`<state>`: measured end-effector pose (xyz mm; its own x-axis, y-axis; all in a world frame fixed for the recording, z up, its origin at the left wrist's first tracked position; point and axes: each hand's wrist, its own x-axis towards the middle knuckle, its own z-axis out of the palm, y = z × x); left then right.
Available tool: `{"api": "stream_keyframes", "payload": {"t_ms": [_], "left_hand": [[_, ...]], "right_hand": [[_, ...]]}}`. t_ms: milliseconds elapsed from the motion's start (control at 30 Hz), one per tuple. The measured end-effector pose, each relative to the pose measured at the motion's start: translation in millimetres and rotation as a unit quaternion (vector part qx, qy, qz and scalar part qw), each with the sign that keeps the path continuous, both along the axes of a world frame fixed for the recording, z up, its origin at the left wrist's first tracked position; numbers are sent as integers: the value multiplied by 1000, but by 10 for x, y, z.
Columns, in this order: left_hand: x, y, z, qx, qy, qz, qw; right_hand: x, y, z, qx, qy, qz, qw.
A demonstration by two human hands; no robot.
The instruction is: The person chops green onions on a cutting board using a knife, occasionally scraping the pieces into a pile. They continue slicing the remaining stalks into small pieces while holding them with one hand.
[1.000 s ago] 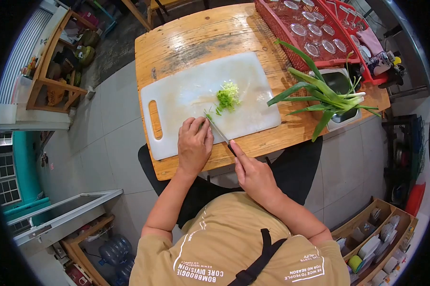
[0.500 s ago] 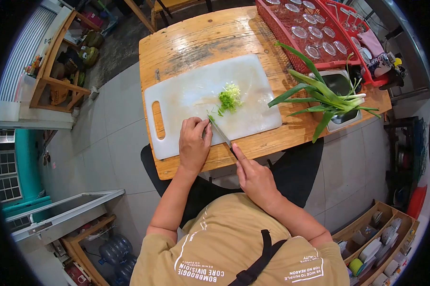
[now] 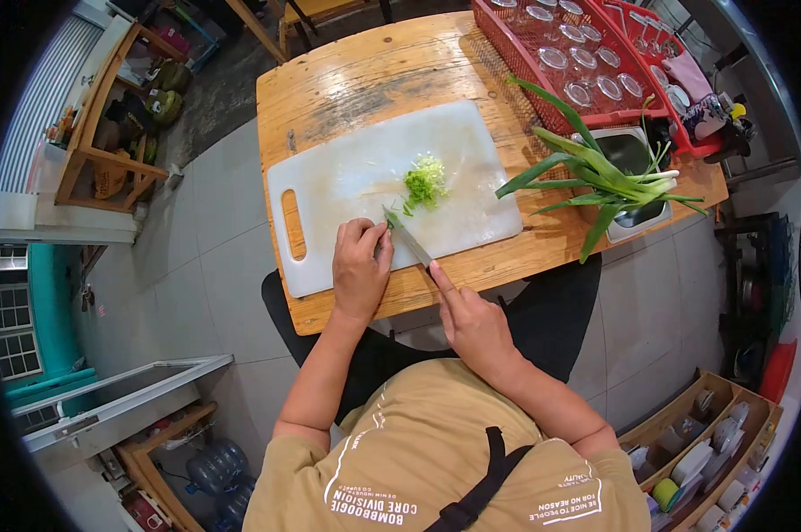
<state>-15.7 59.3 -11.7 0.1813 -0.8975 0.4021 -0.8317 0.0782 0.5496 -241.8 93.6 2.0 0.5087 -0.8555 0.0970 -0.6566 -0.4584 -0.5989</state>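
Observation:
A white cutting board (image 3: 347, 177) lies on the wooden table. On it sits a small heap of chopped spring onion (image 3: 425, 183), pale at the far side and greener towards me. My left hand (image 3: 362, 266) rests at the board's near edge, fingers curled and pressed together over a bit of green leaf that is mostly hidden. In my right hand (image 3: 478, 328) is the black handle of a knife (image 3: 409, 242). Its blade points away to the left, with the tip just beside my left fingertips.
Whole spring onions (image 3: 604, 177) lie across a metal container (image 3: 631, 222) at the table's right. Behind them, a red crate (image 3: 542, 89) holds several upturned glasses. The wooden table (image 3: 356, 71) ends close to my body, and a black chair (image 3: 560, 310) is under its near edge.
The knife blade has tilted to show more of its flat side, and its tip has shifted slightly left and away from me. My left hand has barely moved.

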Motion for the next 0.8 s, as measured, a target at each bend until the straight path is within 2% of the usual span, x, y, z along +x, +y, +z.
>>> {"api": "stream_keyframes", "payload": {"t_ms": [133, 200, 400, 800], "left_hand": [[27, 4, 11, -3, -3, -5, 1000], [24, 13, 5, -4, -1, -1, 1000], [22, 5, -17, -4, 3, 4, 1000], [14, -4, 19, 5, -13, 0, 1000]], "right_hand": [[-35, -51, 10, 21, -43, -19, 999], [-79, -65, 103, 72, -77, -22, 994], [-84, -41, 227, 119, -107, -13, 987], [-53, -33, 210, 124, -82, 1, 989]]}}
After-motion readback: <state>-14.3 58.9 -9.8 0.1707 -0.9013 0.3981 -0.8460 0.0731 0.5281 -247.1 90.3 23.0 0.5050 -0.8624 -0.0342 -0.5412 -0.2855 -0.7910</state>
